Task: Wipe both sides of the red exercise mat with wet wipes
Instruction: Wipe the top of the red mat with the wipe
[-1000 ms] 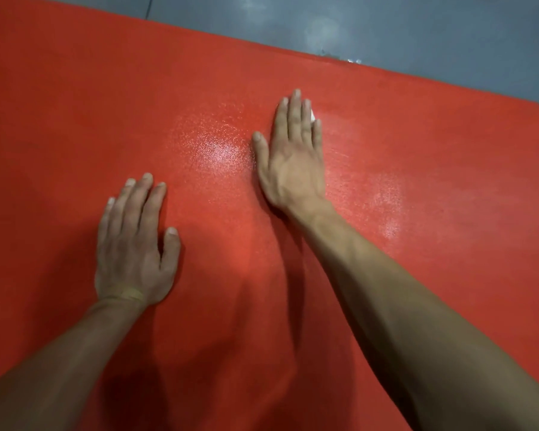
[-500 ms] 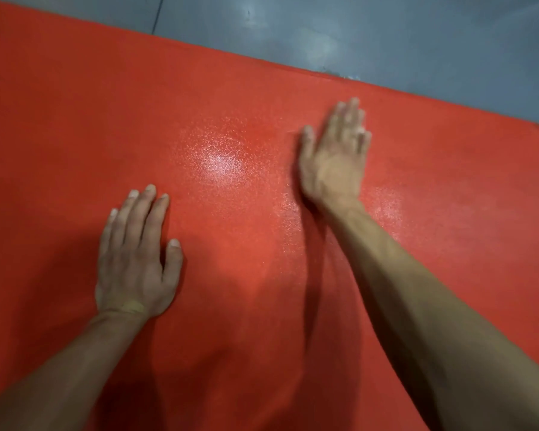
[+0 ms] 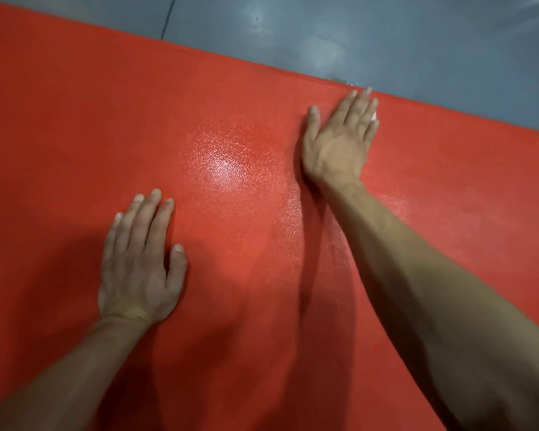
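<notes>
Resting flat near me, left hand (image 3: 137,269) has fingers straight, palm down on red mat (image 3: 75,135), holding nothing. Mat covers grey floor (image 3: 386,35), glossy patch mid-surface. Farther out, right hand (image 3: 339,141) lies flat by mat's far edge, fingers extended, pressing white wipe (image 3: 374,116), a sliver showing under them.

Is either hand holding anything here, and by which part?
Neither grips anything. The right hand presses a white wipe flat onto the red mat; only a sliver shows. The left hand rests flat and bare.
</notes>
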Demonstrator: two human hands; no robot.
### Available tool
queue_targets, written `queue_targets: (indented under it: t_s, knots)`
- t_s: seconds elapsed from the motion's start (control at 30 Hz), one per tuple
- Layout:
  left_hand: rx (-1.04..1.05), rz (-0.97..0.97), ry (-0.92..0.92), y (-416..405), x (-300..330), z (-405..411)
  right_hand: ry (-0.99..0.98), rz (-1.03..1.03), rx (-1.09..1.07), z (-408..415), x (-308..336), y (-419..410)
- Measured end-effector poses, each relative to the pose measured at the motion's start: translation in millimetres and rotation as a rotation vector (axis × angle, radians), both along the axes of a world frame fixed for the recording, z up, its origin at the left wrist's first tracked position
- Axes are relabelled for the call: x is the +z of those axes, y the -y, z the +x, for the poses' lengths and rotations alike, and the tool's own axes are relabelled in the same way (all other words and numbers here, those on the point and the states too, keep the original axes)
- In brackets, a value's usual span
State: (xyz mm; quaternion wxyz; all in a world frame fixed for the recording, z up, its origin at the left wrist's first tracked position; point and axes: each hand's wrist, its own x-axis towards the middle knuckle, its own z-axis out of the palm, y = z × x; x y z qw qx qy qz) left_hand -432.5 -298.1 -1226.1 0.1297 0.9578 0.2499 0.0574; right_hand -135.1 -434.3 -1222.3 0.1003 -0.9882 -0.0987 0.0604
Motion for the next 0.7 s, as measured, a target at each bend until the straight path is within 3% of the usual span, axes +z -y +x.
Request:
queue_targets:
  t_s: [0.17,0.33,0.47,0.57,0.7]
  knots:
    - [0.008,-0.015,-0.023,0,3,0,-0.044,-0.017,0.364,1,7,-41]
    - [0.007,-0.014,-0.002,1,3,1,-0.029,-0.045,0.041,23,5,2]
    - [-0.001,-0.011,-0.013,0,2,-1,-0.09,-0.033,0.187,16,9,-54]
    - [0.0,-0.015,-0.013,1,3,0,-0.118,-0.039,0.3,27,17,-52]
    - [0.003,-0.014,-0.005,0,3,0,-0.075,-0.073,0.148,40,16,-2]
